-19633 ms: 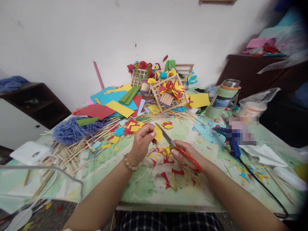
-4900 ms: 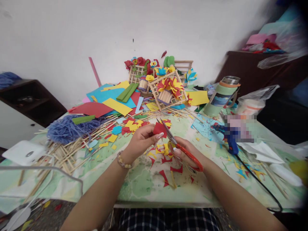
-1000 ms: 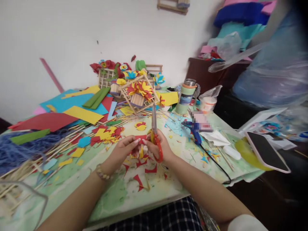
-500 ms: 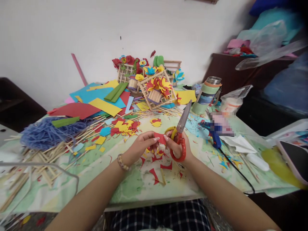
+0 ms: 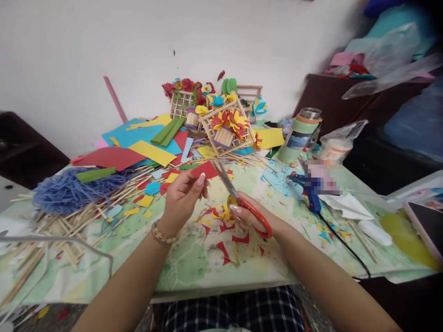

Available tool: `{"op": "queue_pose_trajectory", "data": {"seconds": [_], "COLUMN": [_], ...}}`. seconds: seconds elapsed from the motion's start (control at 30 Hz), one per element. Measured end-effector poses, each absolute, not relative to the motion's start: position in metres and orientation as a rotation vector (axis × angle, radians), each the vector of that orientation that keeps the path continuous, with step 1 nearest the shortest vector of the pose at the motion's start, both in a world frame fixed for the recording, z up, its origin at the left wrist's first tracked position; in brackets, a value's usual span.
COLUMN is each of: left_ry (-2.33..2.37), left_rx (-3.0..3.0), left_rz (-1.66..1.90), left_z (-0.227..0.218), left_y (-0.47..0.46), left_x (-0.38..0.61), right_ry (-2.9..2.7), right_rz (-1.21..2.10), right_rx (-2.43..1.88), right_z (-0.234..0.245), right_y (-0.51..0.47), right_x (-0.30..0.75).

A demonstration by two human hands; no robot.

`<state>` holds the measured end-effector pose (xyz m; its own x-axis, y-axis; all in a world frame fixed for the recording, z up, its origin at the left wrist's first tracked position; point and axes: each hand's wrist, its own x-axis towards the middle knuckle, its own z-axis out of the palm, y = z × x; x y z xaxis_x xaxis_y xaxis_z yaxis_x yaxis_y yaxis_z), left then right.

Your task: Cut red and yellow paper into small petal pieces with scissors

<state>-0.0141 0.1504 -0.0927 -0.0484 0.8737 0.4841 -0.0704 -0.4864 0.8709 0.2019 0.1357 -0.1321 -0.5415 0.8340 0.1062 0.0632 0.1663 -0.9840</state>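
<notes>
My left hand (image 5: 182, 196) is raised above the table and pinches a small red paper piece (image 5: 206, 169) between thumb and fingers. My right hand (image 5: 254, 220) grips orange-handled scissors (image 5: 242, 203), whose metal blades point up and left and touch the red piece's right edge. Below both hands lie red and yellow paper offcuts (image 5: 224, 221) on the green patterned tabletop (image 5: 194, 258).
Coloured paper sheets (image 5: 138, 143), paper-flower stick frames (image 5: 224, 124) and a blue yarn heap (image 5: 65, 191) with wooden sticks (image 5: 86, 221) fill the back and left. A tumbler (image 5: 299, 136), a blue glue gun (image 5: 311, 193) with black cord, and a phone (image 5: 427, 228) are at the right.
My left hand lifted the red piece up and away from the table. The scissors swung from pointing upright to pointing left, with the blades now at the red piece.
</notes>
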Motion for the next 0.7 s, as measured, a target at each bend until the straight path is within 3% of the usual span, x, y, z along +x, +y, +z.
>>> {"op": "queue_pose_trajectory", "data": {"seconds": [0.3, 0.7], "left_ry": [0.947, 0.924], "left_rx": [1.561, 1.591], "left_rz": [1.551, 1.494], "left_z": [-0.096, -0.097], "left_y": [0.154, 0.155], "left_x": [-0.017, -0.020], "right_ry": [-1.907, -1.845], "right_rz": [1.344, 1.453], "right_rx": [-0.969, -0.997], "right_z": [-0.117, -0.112], "right_y": [0.131, 0.131], "right_x": [0.203, 0.202]}}
